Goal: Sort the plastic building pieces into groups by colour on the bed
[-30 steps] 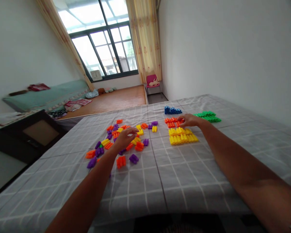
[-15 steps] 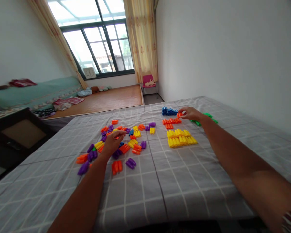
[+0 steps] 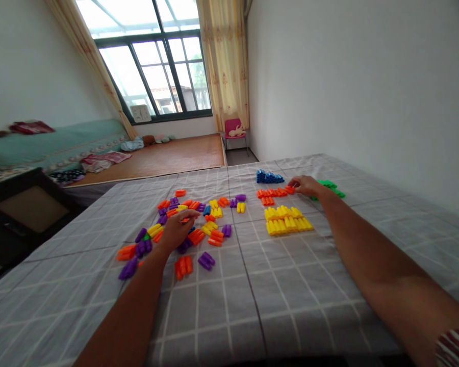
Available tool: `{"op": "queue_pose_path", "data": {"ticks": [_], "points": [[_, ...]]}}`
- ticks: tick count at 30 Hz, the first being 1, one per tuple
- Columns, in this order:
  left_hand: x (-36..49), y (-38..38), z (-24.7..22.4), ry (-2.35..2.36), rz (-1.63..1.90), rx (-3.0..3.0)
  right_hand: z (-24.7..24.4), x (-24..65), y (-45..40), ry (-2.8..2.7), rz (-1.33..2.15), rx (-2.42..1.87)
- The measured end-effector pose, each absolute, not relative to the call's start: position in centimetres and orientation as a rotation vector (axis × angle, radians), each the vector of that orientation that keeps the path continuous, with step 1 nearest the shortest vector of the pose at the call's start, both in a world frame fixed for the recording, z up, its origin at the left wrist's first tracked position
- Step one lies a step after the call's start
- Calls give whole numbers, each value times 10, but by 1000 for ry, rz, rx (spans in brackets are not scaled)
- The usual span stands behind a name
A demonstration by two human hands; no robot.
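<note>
On the right, my right hand (image 3: 305,185) is closed on an orange piece (image 3: 289,189) at the right end of a row of orange pieces (image 3: 270,193). Blue pieces (image 3: 268,177) stand stacked behind that row, and a stack of yellow pieces (image 3: 286,222) lies in front of it. Green pieces (image 3: 331,187) sit just beyond my right hand, partly hidden by it. Over the mixed pile on the left, my left hand (image 3: 180,226) hovers or rests with its fingers bent; what it touches is hidden. Purple pieces (image 3: 206,260) and orange pieces (image 3: 183,266) lie loose around it.
A grey checked sheet (image 3: 229,316) covers the surface under the pieces. Behind it are a low wooden platform (image 3: 183,153), a pink chair (image 3: 233,127) and a window. A dark cabinet (image 3: 26,209) stands at the left, and a white wall (image 3: 348,76) rises at the right.
My right hand has moved slightly right and nearer, bringing the orange piece down to the end of the orange row. My left hand has shifted slightly, staying over the pile.
</note>
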State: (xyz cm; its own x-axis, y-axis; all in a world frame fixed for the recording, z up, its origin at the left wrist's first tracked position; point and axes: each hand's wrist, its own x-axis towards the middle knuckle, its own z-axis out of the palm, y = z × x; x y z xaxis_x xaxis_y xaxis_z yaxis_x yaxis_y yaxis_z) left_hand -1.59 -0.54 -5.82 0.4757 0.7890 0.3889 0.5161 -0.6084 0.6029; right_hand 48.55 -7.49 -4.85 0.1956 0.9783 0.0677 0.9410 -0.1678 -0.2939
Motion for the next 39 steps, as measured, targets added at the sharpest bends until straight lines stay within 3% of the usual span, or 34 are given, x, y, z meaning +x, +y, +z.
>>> {"op": "queue_pose_path", "data": {"ticks": [20, 30, 35, 39], "points": [[-25, -4, -55, 1176, 987, 2321, -48, 471, -68, -1924, 38, -2225], [-33, -4, -47, 1382, 964, 2403, -9, 294, -50, -2466, 100, -1571], [-55, 11, -48, 1549, 1275, 2125, -24, 258, -1, -2443, -31, -1727], [-59, 15, -56, 1594, 1229, 2108, -41, 250, 27, -2558, 87, -1684]]}}
